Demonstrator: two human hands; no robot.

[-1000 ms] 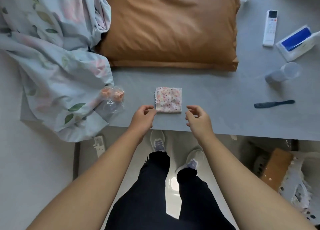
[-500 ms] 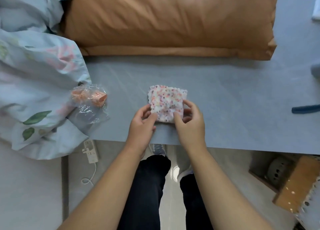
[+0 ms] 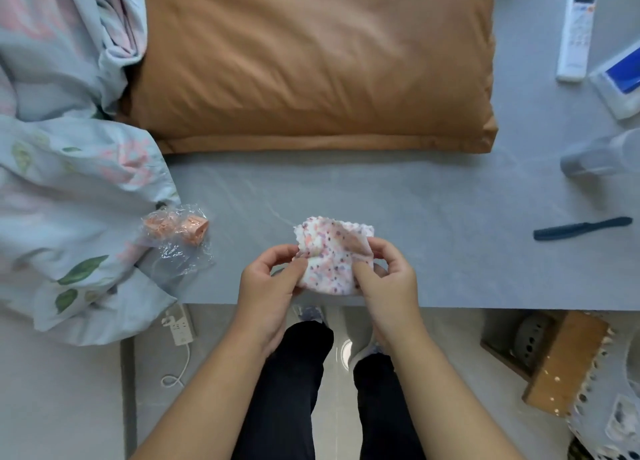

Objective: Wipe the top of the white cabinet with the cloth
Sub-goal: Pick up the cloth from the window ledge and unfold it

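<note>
We hold the cloth (image 3: pixel 334 257) with both hands: our left hand (image 3: pixel 268 286) pinches its left edge, our right hand (image 3: pixel 388 279) pinches its right side, fingers closed on the fabric. The cloth is crumpled, so we cannot tell its long axis; it sits just above the near edge of the grey top (image 3: pixel 433 217). To the left lies a plastic bag (image 3: pixel 178 238) beside a flowered blanket (image 3: pixel 69 182). Behind is a brown pillow (image 3: pixel 311 61). Well apart on the right lie a dark comb (image 3: pixel 581 228), a cup (image 3: pixel 602 156) and a white remote (image 3: pixel 576 30).
</note>
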